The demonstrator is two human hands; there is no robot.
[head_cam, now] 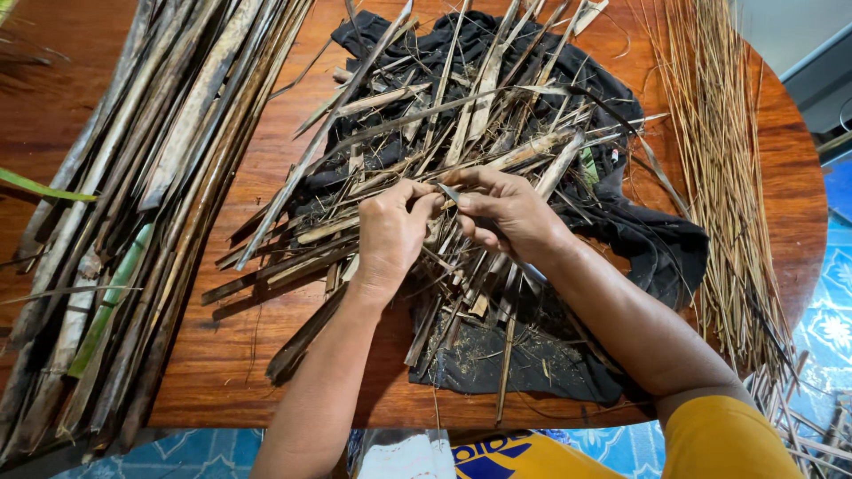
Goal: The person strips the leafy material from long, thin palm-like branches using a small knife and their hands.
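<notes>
Two hands meet in the middle of a round wood table (266, 372). The left hand (390, 235) is closed, w/ fingers pinched on a thin dry leaf strip (470, 202). The right hand (506, 213) is closed too, & grips a small blade (449, 192) whose tip pokes out btwn the two hands, right at the strip. A bit of light blue shows under the right wrist; can't tell if it's the handle.

The strip is just above a big messy pile of dry scraps (444, 133). The pile sits on a black cloth (657, 248) spread over the table's middle.

On the left side lies a long bundle of wide dry leaves (160, 177), some w/ green bits, well apart from the hands. On the right side lies a bunch of thin straw-like sticks (719, 177), near the cloth's edge.

At the bottom a yellow sleeve (737, 439) shows on the right arm. The floor under the table is blue w/ a pattern (825, 319).
</notes>
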